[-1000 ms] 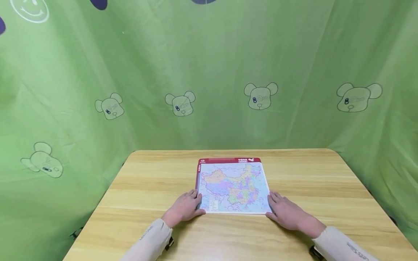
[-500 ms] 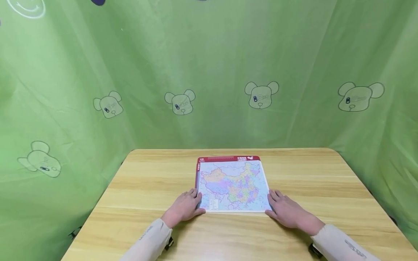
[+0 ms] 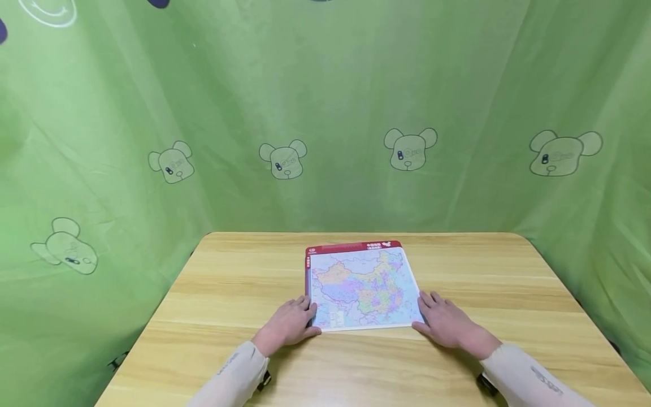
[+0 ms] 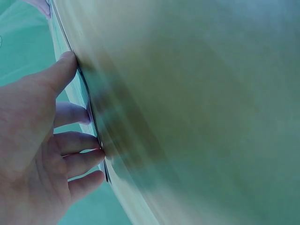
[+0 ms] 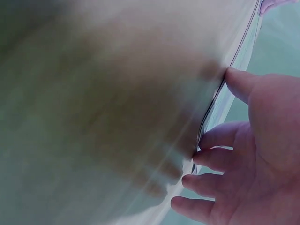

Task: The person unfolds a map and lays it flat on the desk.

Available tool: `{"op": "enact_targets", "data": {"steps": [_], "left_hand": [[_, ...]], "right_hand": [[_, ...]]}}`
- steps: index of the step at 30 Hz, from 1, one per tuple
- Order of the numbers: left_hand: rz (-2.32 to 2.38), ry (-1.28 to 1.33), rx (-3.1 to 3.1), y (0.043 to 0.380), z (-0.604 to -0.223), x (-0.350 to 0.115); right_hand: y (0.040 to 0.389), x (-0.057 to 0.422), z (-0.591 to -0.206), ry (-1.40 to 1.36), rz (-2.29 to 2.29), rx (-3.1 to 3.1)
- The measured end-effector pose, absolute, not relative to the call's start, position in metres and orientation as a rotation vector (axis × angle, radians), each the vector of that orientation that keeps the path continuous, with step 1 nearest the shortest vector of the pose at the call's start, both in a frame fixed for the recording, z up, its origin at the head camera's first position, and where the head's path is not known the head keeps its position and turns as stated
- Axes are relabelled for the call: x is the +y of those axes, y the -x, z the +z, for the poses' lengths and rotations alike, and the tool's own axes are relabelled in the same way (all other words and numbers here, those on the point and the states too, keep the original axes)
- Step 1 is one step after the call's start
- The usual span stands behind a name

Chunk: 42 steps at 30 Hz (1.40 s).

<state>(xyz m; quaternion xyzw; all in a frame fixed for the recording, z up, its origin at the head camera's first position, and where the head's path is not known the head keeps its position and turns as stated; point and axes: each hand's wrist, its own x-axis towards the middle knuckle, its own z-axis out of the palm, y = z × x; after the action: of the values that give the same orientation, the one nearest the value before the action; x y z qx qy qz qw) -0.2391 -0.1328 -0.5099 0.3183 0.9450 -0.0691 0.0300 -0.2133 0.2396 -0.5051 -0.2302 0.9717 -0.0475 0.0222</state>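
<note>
A flat map board [image 3: 363,288], printed with a coloured map of China and a red band along its far and left edges, lies on the wooden table. My left hand [image 3: 290,322] touches its near left corner, thumb at the front edge and fingers along the left side. At the near right corner my right hand [image 3: 450,322] does the same, fingers against the right side. Both wrist views show the left hand [image 4: 37,136] and the right hand [image 5: 262,140] with spread, slightly bent fingers, fingertips meeting the board's thin edge.
The wooden table [image 3: 229,265] has rounded far corners and surrounds the board on all sides. Behind it and to both sides hangs a green curtain [image 3: 341,198] with bear-head prints, close to the table's far edge.
The map board has turned slightly counterclockwise, its right side shifting a little away from me. My right hand has moved slightly forward with it; the left hand stays nearly in place.
</note>
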Motion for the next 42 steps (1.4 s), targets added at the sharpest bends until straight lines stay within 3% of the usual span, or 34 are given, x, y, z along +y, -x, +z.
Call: {"op": "enact_targets", "data": {"steps": [42], "left_hand": [[-0.29,-1.104,2.963,0.233,-0.511,-0.12]], "right_hand": [[0.248,0.246,-0.506,0.679,-0.101,3.071]]}}
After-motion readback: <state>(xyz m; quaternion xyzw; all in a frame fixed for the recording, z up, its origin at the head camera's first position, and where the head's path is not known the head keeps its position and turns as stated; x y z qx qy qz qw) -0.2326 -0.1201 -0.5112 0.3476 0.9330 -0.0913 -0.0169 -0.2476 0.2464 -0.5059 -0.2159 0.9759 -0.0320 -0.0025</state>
